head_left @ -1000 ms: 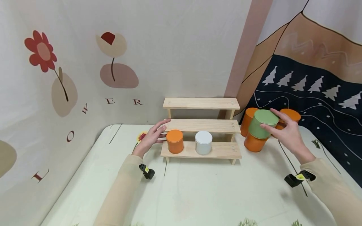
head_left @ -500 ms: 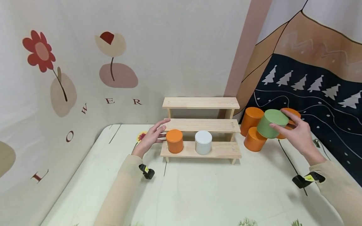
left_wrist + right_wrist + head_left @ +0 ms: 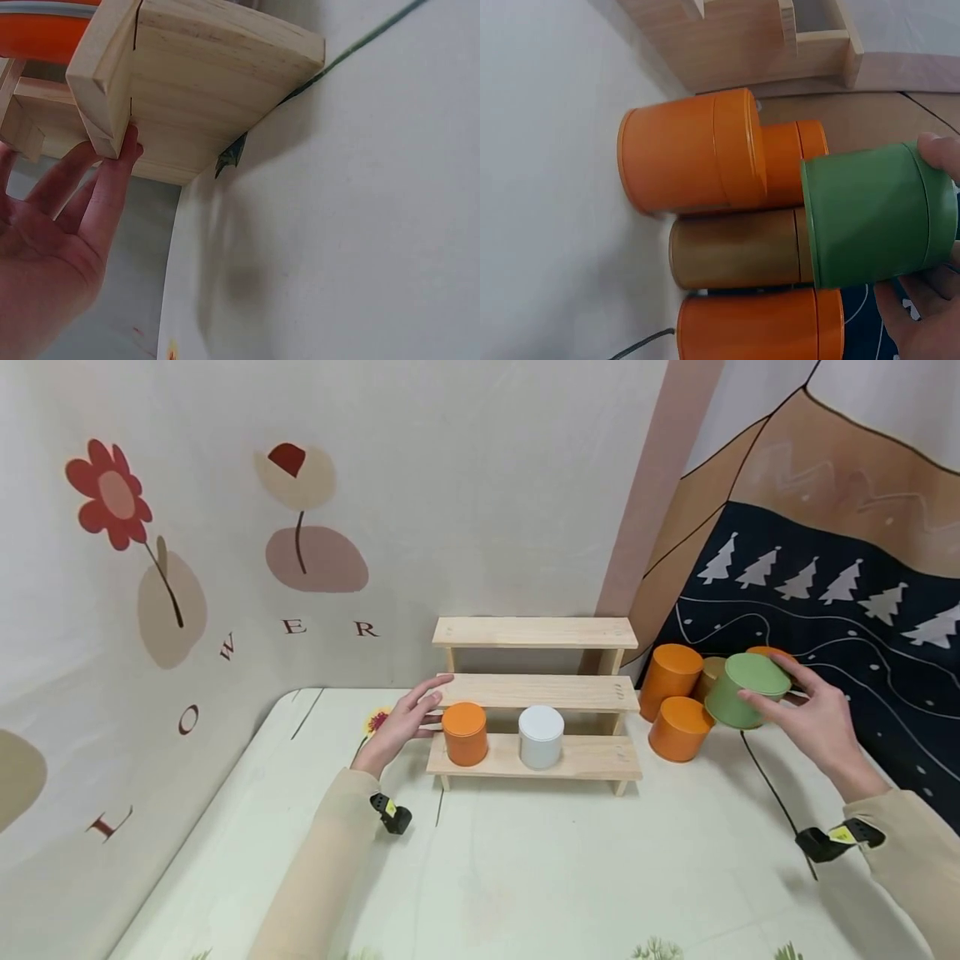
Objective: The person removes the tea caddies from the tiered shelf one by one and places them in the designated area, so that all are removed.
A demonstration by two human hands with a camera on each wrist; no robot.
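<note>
My right hand (image 3: 821, 722) grips a green round tin (image 3: 744, 693) between thumb and fingers. In the right wrist view the green tin (image 3: 881, 214) is tilted, its base overlapping a brown tin (image 3: 735, 251) and a short orange tin beside it. My left hand (image 3: 401, 727) reaches to the left end of a three-step wooden shelf (image 3: 536, 692). Its fingers (image 3: 109, 191) look fairly straight and touch the wood in the left wrist view. On the lowest step stand an orange tin (image 3: 465, 735) and a white tin (image 3: 541, 739), both upright.
Right of the shelf stand a taller orange tin (image 3: 670, 681) and a short orange tin (image 3: 681, 729). Another orange tin (image 3: 771, 652) is mostly hidden behind the green one. A pale cloth (image 3: 495, 868) covers the table, and a printed curtain (image 3: 480, 502) hangs behind.
My right hand has moved the green tin rightward, away from above the short orange tin. The brown tin now shows between the orange ones. The left hand stays at the shelf.
</note>
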